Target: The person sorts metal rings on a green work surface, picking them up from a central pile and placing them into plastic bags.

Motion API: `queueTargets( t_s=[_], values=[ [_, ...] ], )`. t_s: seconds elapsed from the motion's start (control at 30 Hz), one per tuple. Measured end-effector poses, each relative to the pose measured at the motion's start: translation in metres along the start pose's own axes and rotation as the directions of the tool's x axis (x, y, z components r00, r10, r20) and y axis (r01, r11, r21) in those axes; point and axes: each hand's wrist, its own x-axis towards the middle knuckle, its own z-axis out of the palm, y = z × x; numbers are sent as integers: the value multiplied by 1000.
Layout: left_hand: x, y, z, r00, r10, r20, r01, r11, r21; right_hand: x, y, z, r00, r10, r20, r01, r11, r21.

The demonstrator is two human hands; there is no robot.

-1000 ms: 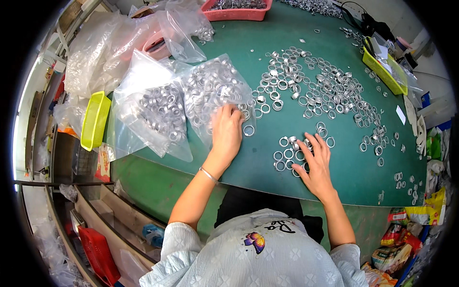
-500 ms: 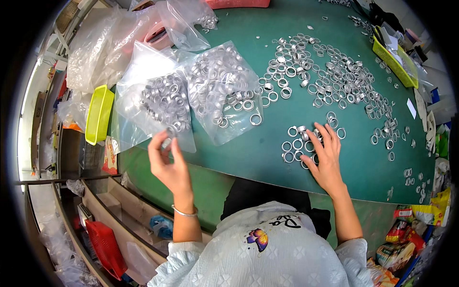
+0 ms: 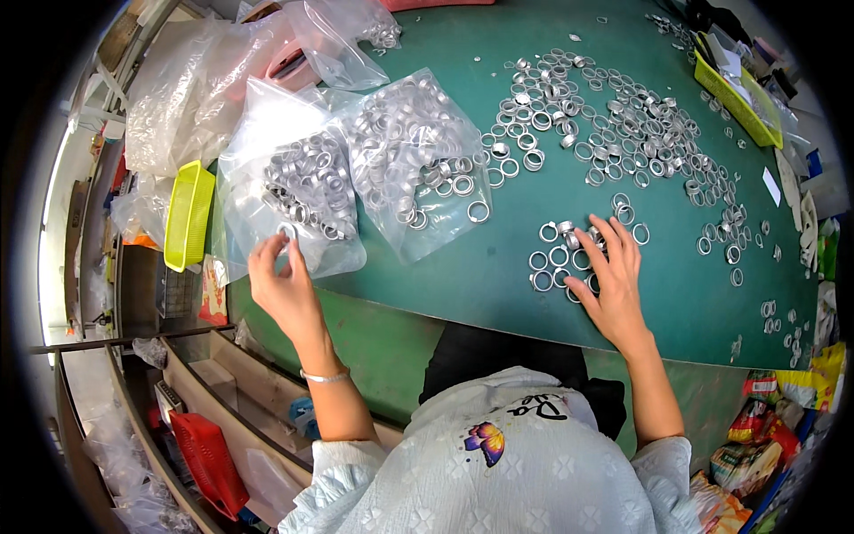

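Left hand (image 3: 283, 283) pinched a small silver metal ring (image 3: 286, 233) over the nearer clear plastic bag of rings (image 3: 298, 191), at the green table's (image 3: 498, 276) edge. Right hand (image 3: 612, 274) lay flat, fingers spread, on loose silver rings (image 3: 559, 258). Risk: a loose pinch could drop the ring off the edge. Colourful snack packets (image 3: 756, 432) sat lower right.
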Motion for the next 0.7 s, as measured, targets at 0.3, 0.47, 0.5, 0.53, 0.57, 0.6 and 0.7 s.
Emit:
queueTargets(
  t_s=[0.3,0.47,0.5,0.53,0.57,0.6,0.7],
  values=[
    [-45,44,23,952,292,-91,-306,908,-285,-2,6,-1,998,45,-43,-43,998,39],
    [-111,90,44,481,658,579,-268,739,-618,3,5,-9,997,58,49,-56,997,-44],
    [-117,95,58,471,665,579,-315,740,-594,3,3,-8,996,46,73,-43,998,-41],
    [-121,100,71,460,672,580,-362,739,-568,3,1,-8,995,35,97,-31,999,-38],
    [-122,107,81,444,687,575,-407,727,-554,2,0,-11,993,33,115,-27,999,-46],
    [-120,112,86,410,706,578,-410,709,-574,1,-2,-13,992,24,127,-21,999,-26],
    [-120,116,94,339,738,584,-369,675,-639,-1,-4,-14,982,-40,183,33,999,42]
  ],
)
